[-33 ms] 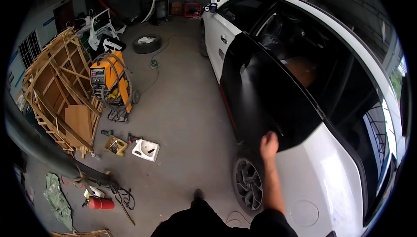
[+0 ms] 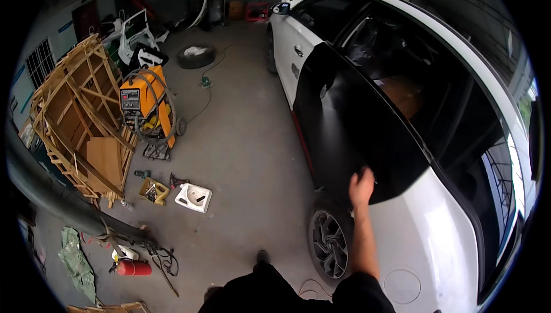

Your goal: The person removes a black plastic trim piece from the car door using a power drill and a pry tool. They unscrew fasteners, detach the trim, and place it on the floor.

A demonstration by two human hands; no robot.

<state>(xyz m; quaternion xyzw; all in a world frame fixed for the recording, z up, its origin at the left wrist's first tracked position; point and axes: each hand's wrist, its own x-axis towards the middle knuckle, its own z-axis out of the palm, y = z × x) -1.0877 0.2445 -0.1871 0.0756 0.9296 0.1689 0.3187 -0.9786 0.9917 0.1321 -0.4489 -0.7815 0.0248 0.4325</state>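
Pretty cluttered left side: a big wooden crate [image 2: 74, 103] with a cardboard sheet [image 2: 104, 163] leaning in it; right beside that, a yellow machine [image 2: 154, 103] on wheels, hose looped round it; farther back, a tyre [image 2: 187, 61] lying flat with something white inside, and a green tool [image 2: 205, 81] on a cord nearby; closer in, a cut-open white jug [image 2: 185, 198], a tan tub [image 2: 160, 194] full of small bits and a red drill [image 2: 177, 181]; then a grey pole [image 2: 54, 184], a red cylinder [image 2: 133, 267] on its side and a crumpled green sheet [image 2: 76, 264].
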